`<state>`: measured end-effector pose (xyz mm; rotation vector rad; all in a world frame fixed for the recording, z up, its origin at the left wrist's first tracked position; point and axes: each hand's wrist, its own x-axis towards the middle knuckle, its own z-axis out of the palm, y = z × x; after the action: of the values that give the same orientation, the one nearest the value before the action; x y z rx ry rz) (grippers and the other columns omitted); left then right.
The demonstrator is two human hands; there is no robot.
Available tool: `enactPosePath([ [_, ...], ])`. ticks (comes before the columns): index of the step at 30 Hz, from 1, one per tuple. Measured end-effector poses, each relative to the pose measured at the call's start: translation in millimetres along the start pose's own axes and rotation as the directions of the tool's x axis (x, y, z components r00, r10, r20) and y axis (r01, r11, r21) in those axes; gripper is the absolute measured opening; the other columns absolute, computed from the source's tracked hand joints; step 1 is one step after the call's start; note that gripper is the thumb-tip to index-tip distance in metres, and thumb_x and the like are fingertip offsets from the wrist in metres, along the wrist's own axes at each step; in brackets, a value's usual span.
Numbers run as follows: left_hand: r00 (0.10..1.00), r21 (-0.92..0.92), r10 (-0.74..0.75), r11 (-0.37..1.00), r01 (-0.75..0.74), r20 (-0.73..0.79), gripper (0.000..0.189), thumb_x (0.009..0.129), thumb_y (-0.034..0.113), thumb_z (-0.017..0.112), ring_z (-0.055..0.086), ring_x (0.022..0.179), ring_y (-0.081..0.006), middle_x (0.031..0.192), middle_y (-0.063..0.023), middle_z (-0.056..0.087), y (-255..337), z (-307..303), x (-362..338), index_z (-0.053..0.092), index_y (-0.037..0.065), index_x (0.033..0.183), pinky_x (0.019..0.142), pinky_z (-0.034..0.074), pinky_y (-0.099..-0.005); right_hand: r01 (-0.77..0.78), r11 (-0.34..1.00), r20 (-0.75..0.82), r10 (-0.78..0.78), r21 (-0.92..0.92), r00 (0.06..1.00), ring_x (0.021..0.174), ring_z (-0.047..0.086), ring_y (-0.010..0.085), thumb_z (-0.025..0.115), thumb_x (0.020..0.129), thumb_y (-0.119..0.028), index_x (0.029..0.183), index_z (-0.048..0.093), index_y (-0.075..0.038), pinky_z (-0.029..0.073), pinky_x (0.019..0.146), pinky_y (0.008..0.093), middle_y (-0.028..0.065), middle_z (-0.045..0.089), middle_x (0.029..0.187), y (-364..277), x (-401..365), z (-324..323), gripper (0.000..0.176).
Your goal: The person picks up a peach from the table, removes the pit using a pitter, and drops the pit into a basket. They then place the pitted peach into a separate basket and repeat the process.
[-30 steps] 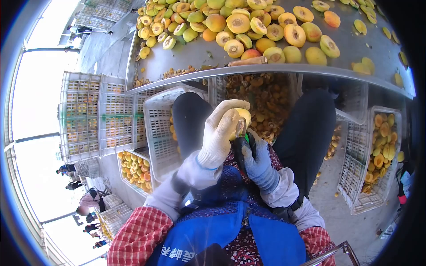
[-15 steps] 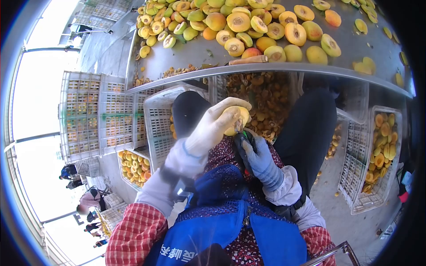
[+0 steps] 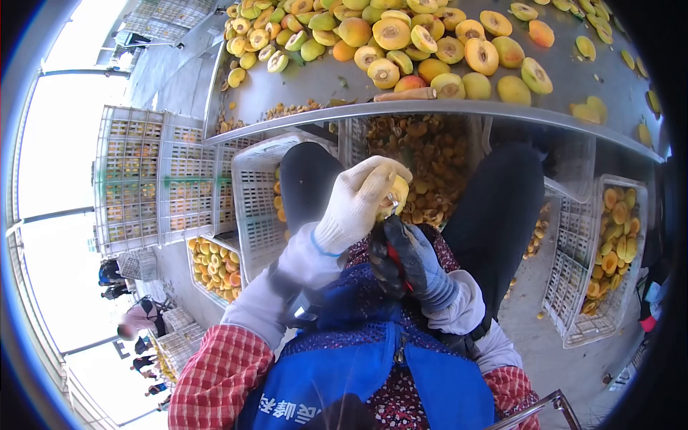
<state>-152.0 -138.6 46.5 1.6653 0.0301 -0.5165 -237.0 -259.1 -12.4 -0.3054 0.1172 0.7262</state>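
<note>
A: Since the frame half a second ago, the right hand [image 3: 424, 259] has turned in my distant view, so that its dark-coated side now shows with a strip of red beside it. The left hand [image 3: 358, 197] stays near its former place. What do you count?

B: I count two gloved hands, one fruit [image 3: 402, 189] between them, one red-handled tool [image 3: 396, 261], and one brown stick [image 3: 405, 94] lying near the edge of the metal table [image 3: 251, 97]. The fruit pile [image 3: 390, 34], of cut and whole pieces, defeats my count. I note one slatted crate [image 3: 258, 208] beside the left knee [image 3: 308, 170] and one fruit-filled crate [image 3: 570, 265] at far right.

A: And the orientation?

B: The tool's long axis runs up the view, leaning slightly left; its metal tip points away from the body and meets the fruit's lower side. How deep it sits, I cannot tell. The fruit is in front of the torso, its exposed side turned right; with fingers over part of it, its long axis escapes me.

A: The grips?

B: Left: fingers curled narrowly around the fruit. Right: wrapped about the tool's handle.
</note>
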Motion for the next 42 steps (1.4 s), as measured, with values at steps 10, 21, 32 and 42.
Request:
enactPosePath([
  [10, 0.993, -0.057, -0.118, 0.991, 0.117, -0.010, 0.042, 0.103, 0.036, 0.042, 0.050, 0.063, -0.0047, 0.079, -0.0010, 0.062, -18, -4, 6, 0.065, 0.000, 0.103, 0.057, 0.039, -0.0190, -0.491, 0.584, 0.642, -0.068, 0.646, 0.764, 0.047, 0.048, 0.0099, 0.035, 0.101, -0.056, 0.095, 0.052, -0.013, 0.038, 0.041, 0.0267, -0.0010, 0.048, 0.066, 20, 25, -26, 0.047],
  [21, 0.895, 0.237, 0.141, 0.971, -0.041, -0.424, 0.032, 0.100, 0.023, 0.043, 0.066, 0.078, -0.0191, 0.089, -0.0112, 0.068, -37, -93, 5, 0.066, 0.001, 0.099, 0.069, 0.051, -0.0293, -0.269, 0.547, 0.123, 0.288, 0.793, 0.950, 0.049, 0.047, 0.0122, 0.046, 0.096, -0.059, 0.092, 0.058, -0.011, 0.041, 0.042, 0.0286, -0.0020, 0.048, 0.064, 32, 42, -70, 0.050],
  [32, 0.905, 0.909, 0.406, 0.413, -0.059, -0.126, 0.028, 0.089, 0.033, 0.062, 0.066, 0.088, -0.0302, 0.093, -0.0128, 0.069, 25, -77, 126, 0.069, 0.008, 0.100, 0.077, 0.052, -0.0371, -0.074, 0.922, -0.384, 0.231, 0.380, 0.894, 0.052, 0.050, 0.0142, 0.055, 0.093, -0.057, 0.091, 0.058, -0.013, 0.041, 0.044, 0.0293, -0.0014, 0.052, 0.067, 15, 59, -64, 0.044],
  [42, 0.958, 0.815, 0.265, 0.576, -0.068, -0.106, 0.044, 0.077, 0.031, 0.072, 0.064, 0.096, -0.0331, 0.105, -0.0183, 0.065, -1, -72, 205, 0.062, 0.002, 0.109, 0.085, 0.051, -0.0388, 0.140, 0.989, -0.547, -0.144, -0.049, 0.825, 0.050, 0.053, 0.0151, 0.058, 0.094, -0.050, 0.097, 0.056, -0.011, 0.044, 0.042, 0.0299, 0.0027, 0.055, 0.068, 13, 55, -88, 0.039],
])
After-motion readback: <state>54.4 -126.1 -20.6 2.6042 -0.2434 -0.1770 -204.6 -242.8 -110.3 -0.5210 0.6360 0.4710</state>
